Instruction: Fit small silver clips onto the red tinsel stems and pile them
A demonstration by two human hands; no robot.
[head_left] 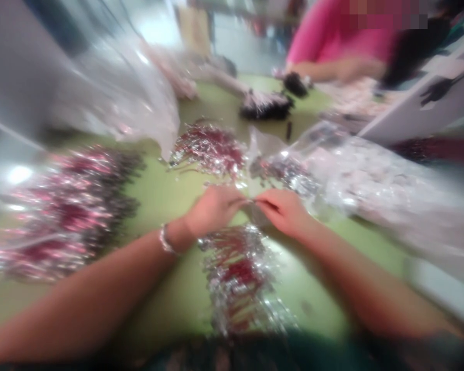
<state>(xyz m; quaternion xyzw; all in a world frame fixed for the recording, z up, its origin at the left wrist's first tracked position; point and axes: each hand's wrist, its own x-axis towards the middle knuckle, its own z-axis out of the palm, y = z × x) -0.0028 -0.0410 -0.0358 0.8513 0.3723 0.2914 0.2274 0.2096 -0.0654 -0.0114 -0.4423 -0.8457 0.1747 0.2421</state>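
Clamped at the fingertips in both the left hand [216,208] and the right hand [284,208], pinching from either side at a tiny dark piece [251,201], too blurred to make out in shape. Held, with that piece, over the middle of a pale green, smooth surface [162,190]. Worn on the left wrist, a pale, shiny bracelet [164,239].

Just below both hands, lying toward the body, a long heap of dark red and shiny silver strands [243,275]. Just beyond the left hand, spread out loosely, a rounded pile of dark red and silver strands [212,147]. Past the right hand, near the fingers, a small cluster of silver and dark pieces [294,172], seen beside a large clear plastic bag [394,180] full of whitish contents.

Far to the left, piled thickly, a pink-red and silver mass with dark brown ends [69,211]. Behind it, standing high and crumpled, a translucent plastic sheet [139,98]. Farther back on the surface, a pale pink bundle with a black fringe-like end [266,105], and near that a small black tuft [296,84]. At the far right, a co-worker in a bright pink top [340,36], with a forearm resting low, near pale items.
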